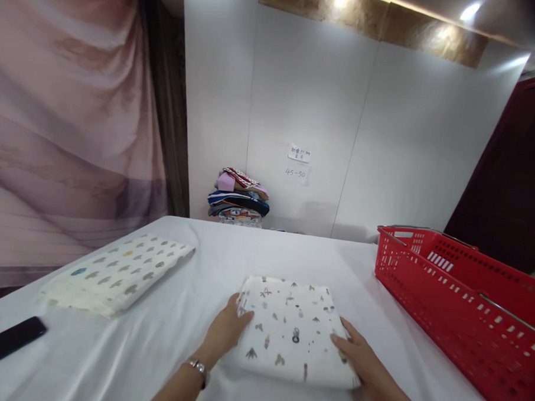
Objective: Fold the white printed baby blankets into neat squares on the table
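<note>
A white folded cloth (291,331) with small printed plants and figures lies in front of me on the white-covered table. My left hand (230,328) grips its left edge, thumb on top and the other fingers mostly hidden behind the side. On the opposite edge, my right hand (354,349) has its thumb over the top and its fingers along the side and underneath. The cloth is flat, in a thick, roughly square bundle. A silver watch or bracelet (198,370) is on my left wrist.
Another folded cloth (126,271), cream with grey-green shapes, lies at the left. A black phone-like object (10,342) is near the left front edge. A red plastic basket (448,315) stands at the right. Behind the table rises a stack of folded fabrics (238,199) by the wall.
</note>
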{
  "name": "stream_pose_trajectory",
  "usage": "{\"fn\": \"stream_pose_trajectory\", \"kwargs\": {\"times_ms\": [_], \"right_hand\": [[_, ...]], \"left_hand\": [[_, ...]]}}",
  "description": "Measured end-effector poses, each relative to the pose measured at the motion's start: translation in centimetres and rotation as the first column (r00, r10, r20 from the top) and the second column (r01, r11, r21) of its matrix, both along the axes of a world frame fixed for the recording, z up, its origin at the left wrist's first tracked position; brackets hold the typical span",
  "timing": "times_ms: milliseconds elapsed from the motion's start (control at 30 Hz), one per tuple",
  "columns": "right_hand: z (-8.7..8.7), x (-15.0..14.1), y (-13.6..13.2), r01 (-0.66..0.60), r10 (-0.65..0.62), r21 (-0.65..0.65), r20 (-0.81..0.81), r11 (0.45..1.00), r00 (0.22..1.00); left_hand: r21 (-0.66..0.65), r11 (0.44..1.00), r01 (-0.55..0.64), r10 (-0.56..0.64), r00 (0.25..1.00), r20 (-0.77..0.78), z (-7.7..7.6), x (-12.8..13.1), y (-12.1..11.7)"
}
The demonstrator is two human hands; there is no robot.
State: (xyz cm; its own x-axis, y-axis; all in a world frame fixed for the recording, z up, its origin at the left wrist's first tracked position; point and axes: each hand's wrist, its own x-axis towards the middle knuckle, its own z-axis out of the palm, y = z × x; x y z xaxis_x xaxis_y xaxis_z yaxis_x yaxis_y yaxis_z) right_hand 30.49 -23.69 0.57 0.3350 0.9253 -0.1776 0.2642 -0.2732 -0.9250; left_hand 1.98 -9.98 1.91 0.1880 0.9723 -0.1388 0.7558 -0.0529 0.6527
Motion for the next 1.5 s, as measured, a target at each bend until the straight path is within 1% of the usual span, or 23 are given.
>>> {"fn": "stream_pose_trajectory", "kwargs": {"times_ms": [67,100,133,167,233,267,300,333,400,467,533,600,667,767,833,900,1000,1067,1133,1200,1267,1367,1500], "right_hand": [[-0.8,-0.7,-0.5,-0.073,0.075,0.016,-0.223,0.997,0.972],[-1.3,-0.8,-0.9,-0.111,0.114,0.029,-0.268,0.993,0.957],[-1.7,-0.8,-1.1,-0.132,0.133,0.02,-0.242,0.991,0.961],[-2.1,-0.7,-1.4,-0.134,0.13,-0.016,-0.159,0.991,0.979],[-2.3,-0.2,-1.7,-0.067,0.079,-0.091,0.133,0.994,0.988],[-2.0,-0.1,-1.8,-0.019,0.046,-0.091,0.304,0.996,0.952],[-1.6,-0.2,-1.7,0.01,0.018,-0.059,0.45,0.998,0.893],[-0.9,-0.5,-1.6,0.0,0.008,-0.014,0.548,1.0,0.836],[0.4,-1.7,-1.0,-0.116,0.067,0.038,0.627,0.993,0.776],[1.3,-3.2,-0.1,-0.267,0.2,0.007,0.644,0.964,0.738],[1.3,-4.4,0.9,-0.375,0.326,-0.076,0.671,0.924,0.666],[0.5,-4.8,1.7,-0.414,0.412,-0.178,0.696,0.893,0.588],[-0.6,-4.6,2.2,-0.415,0.447,-0.234,0.706,0.879,0.549],[-1.1,-4.2,2.5,-0.416,0.458,-0.244,0.691,0.876,0.559],[-0.4,-4.4,3.0,-0.405,0.456,-0.247,0.676,0.88,0.578],[0.8,-4.8,3.9,-0.389,0.418,-0.213,0.7,0.896,0.579],[1.8,-5.2,5.9,-0.375,0.339,-0.144,0.779,0.916,0.528],[1.5,-5.0,7.0,-0.37,0.343,-0.165,0.803,0.914,0.487],[0.7,-4.7,7.7,-0.376,0.369,-0.2,0.81,0.905,0.455],[0.0,-4.5,7.9,-0.388,0.38,-0.21,0.816,0.897,0.436],[-0.3,-4.3,7.9,-0.383,0.382,-0.219,0.82,0.897,0.425],[-0.1,-4.0,8.2,-0.343,0.391,-0.256,0.818,0.904,0.422],[-0.4,-2.9,9.0,-0.254,0.334,-0.248,0.855,0.935,0.397]], "left_hand": [[0.004,1.0,0.022,-0.022,1.0,-0.006,0.6,-1.1,0.4],[-0.005,0.999,0.037,-0.037,0.999,-0.029,0.8,-1.6,0.5],[-0.028,0.998,0.048,-0.049,0.997,-0.054,0.8,-2.0,0.5],[-0.047,0.998,0.049,-0.052,0.995,-0.082,0.7,-2.3,0.5],[0.003,0.999,0.037,-0.036,0.986,-0.164,0.3,-2.3,0.0],[0.067,0.997,0.039,-0.024,0.976,-0.215,0.0,-2.0,-0.3],[0.143,0.988,0.054,-0.015,0.965,-0.261,-0.3,-1.6,-0.7],[0.216,0.973,0.084,-0.015,0.954,-0.3,-0.5,-1.2,-1.0],[0.326,0.928,0.177,-0.052,0.932,-0.359,-1.0,-0.3,-1.6],[0.351,0.896,0.273,-0.121,0.909,-0.4,-1.5,0.2,-1.9],[0.321,0.887,0.333,-0.184,0.891,-0.416,-1.9,0.2,-1.9],[0.288,0.892,0.349,-0.214,0.886,-0.411,-2.2,-0.1,-1.8],[0.277,0.896,0.347,-0.218,0.888,-0.405,-2.4,-0.3,-1.7],[0.28,0.898,0.339,-0.209,0.89,-0.406,-2.4,-0.3,-1.7],[0.285,0.898,0.336,-0.199,0.887,-0.417,-2.3,-0.1,-1.8],[0.28,0.898,0.34,-0.198,0.879,-0.433,-2.3,0.0,-1.8],[0.255,0.901,0.352,-0.208,0.863,-0.46,-2.2,-0.1,-1.9],[0.249,0.899,0.361,-0.213,0.856,-0.471,-2.2,-0.2,-1.9],[0.257,0.895,0.365,-0.214,0.856,-0.47,-2.2,-0.3,-2.0],[0.274,0.89,0.365,-0.211,0.861,-0.462,-2.1,-0.3,-2.1],[0.292,0.884,0.366,-0.206,0.864,-0.459,-2.1,-0.2,-2.1],[0.309,0.87,0.383,-0.209,0.856,-0.472,-2.1,0.0,-2.1],[0.329,0.862,0.385,-0.21,0.863,-0.46,-2.4,0.1,-2.1]]}}
